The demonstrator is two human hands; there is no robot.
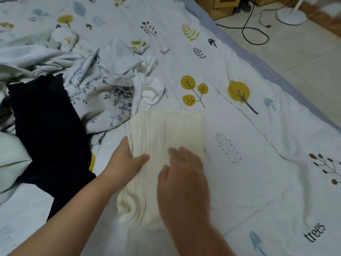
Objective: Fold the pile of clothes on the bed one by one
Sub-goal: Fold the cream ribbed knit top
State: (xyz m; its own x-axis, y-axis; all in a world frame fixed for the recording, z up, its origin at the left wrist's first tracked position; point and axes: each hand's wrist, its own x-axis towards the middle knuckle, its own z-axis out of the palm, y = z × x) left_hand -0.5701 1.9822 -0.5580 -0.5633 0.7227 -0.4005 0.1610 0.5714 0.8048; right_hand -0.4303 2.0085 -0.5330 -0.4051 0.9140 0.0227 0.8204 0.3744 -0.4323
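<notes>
Pale tiled floor (304, 58), black cable (255, 32), white fan base (290, 16)

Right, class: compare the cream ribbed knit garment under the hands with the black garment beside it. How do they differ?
The cream ribbed knit garment is folded into a neat oblong; the black garment lies spread and rumpled. The cream one is pale and ribbed, the black one dark and plain. The left hand grips the cream one's edge and the right hand presses it flat; nothing touches the black one. Both lie on the leaf-printed bedsheet.

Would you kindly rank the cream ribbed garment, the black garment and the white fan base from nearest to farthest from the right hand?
1. Cream ribbed garment, under the right hand.
2. Black garment, far left.
3. White fan base, on the floor, top right.
</notes>
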